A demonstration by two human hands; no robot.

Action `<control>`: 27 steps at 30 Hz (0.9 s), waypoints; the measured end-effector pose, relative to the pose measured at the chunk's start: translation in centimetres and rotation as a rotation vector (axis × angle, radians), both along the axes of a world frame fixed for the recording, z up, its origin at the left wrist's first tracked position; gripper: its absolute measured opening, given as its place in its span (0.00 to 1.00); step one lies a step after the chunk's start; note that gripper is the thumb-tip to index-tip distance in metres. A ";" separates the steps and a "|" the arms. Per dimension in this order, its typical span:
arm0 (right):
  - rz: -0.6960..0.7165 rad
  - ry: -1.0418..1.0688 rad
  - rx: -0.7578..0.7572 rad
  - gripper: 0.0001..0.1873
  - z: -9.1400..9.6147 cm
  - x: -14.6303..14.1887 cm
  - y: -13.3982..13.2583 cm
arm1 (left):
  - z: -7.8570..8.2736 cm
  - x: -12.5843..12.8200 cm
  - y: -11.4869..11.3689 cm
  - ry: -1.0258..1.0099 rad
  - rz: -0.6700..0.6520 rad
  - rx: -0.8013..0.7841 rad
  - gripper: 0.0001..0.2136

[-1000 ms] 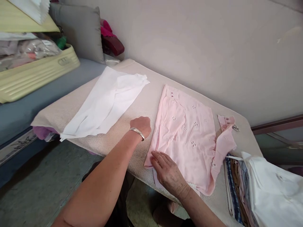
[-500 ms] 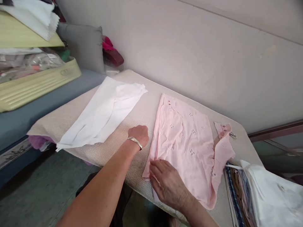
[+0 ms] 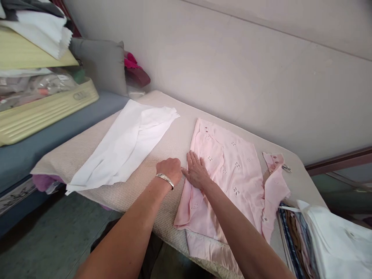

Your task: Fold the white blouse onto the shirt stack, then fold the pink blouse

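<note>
The padded table [image 3: 174, 135], covered in beige dimpled fabric, stood alongside a pale wall [image 3: 232, 69]. The pink garment [image 3: 247, 159] lay right of the table's centre; the right hand [image 3: 198, 170] was flat on the garment's left edge, fingers extended. The left hand [image 3: 169, 170] was clenched near the table's centre; whether it held anything could not be determined. White cloth [image 3: 116, 151] lay across the table's left portion; folded clothes [image 3: 334, 232] occupied its near right corner. Beyond its left end were a blue mattress [image 3: 107, 102], yellow case [image 3: 46, 113] and grey cushion [image 3: 101, 58].
</note>
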State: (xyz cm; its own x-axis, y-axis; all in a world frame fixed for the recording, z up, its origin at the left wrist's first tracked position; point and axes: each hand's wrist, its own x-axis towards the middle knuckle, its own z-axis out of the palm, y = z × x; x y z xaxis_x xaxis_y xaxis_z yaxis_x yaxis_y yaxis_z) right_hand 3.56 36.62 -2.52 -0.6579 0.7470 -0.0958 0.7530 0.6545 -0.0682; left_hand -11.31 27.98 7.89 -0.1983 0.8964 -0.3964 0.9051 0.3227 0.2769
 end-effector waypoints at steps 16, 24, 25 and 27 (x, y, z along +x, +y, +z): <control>0.165 0.323 0.040 0.38 2.3 4.7 -18.6 | -0.1 -0.6 0.0 0.013 0.041 0.089 0.13; 0.227 0.237 0.042 0.27 4.2 4.8 -18.6 | 0.1 -0.8 -0.2 -0.015 0.050 0.103 0.13; 0.261 0.198 0.051 0.24 4.0 4.5 -18.6 | 0.1 -0.8 -0.2 -0.015 0.050 0.104 0.13; 0.292 0.175 0.075 0.13 3.5 4.3 -18.6 | 0.1 -0.8 -0.2 -0.022 0.053 0.105 0.13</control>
State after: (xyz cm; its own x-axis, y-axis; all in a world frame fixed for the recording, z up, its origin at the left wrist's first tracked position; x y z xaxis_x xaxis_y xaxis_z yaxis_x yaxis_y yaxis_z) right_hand 7.88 18.02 0.97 -0.8463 0.5259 0.0852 0.5148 0.8484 -0.1235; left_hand -12.14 27.81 7.98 -0.2389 0.9218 -0.3054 0.8810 0.3380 0.3310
